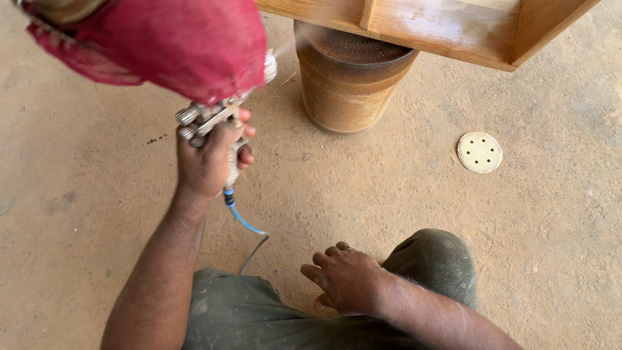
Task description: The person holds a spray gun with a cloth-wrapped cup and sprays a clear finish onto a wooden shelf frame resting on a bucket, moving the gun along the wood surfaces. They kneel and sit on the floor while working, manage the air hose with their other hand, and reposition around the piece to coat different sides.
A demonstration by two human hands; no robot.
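My left hand (208, 159) grips the handle of a metal spray gun (206, 120), held out over the dusty floor. A red cloth (175, 42) covers the gun's cup at the top left. The nozzle (270, 67) points at a wooden furniture piece (447, 29) along the top edge, and a faint mist shows there. A blue air hose (245, 223) runs from the gun's base back to my lap. My right hand (346, 280) holds nothing, fingers spread, hovering by my right knee (434, 259).
A round brown drum (346, 81) stands under the wooden piece and props it up. A pale round sanding disc with holes (479, 152) lies on the floor to the right. The ground is bare sandy concrete (91, 168).
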